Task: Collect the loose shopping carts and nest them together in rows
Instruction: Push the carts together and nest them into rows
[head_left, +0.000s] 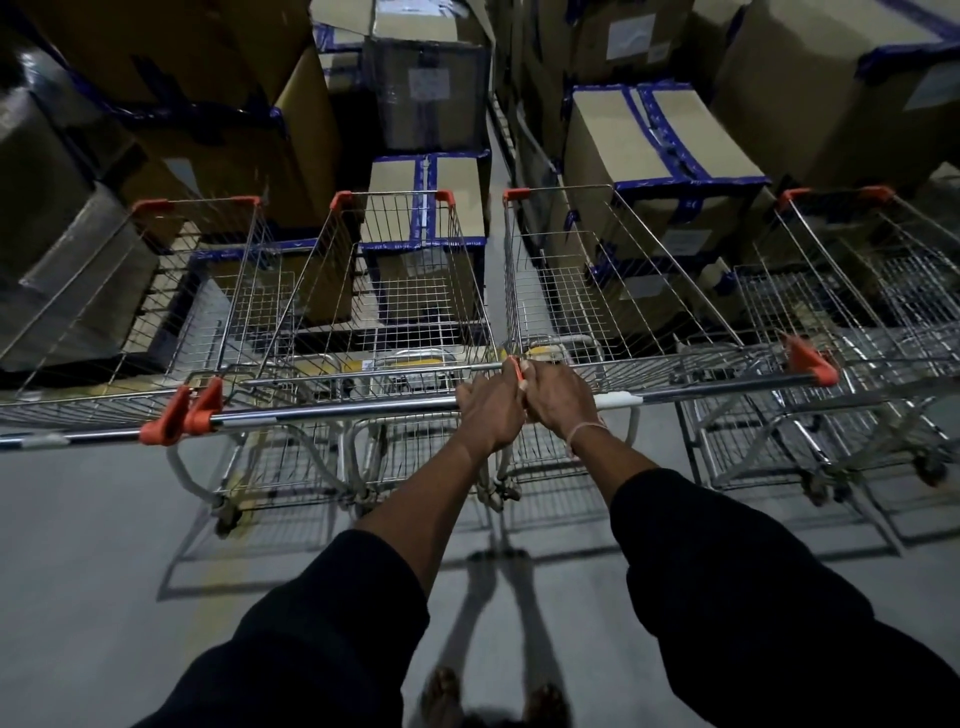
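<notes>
Dim from where I sit, cool grey cast. Light falls from above and behind: arm and cart shadows stretch forward on the floor (104, 545). Glare streaks on the near handle bar (332, 410). Wide-angle bending at the edges, boxes (670, 135) lean outward. Far-left cart (171, 291) smeared, feet (441, 696) soft.

Four wire carts (415, 291) side by side across the middle of the frame, orange caps on corners. Left hand (491, 410) and right hand (558, 402) close together at center, gripping the bars (337, 410). Big taped boxes (670, 171) stacked behind, up top. Gray floor (93, 545) below.
</notes>
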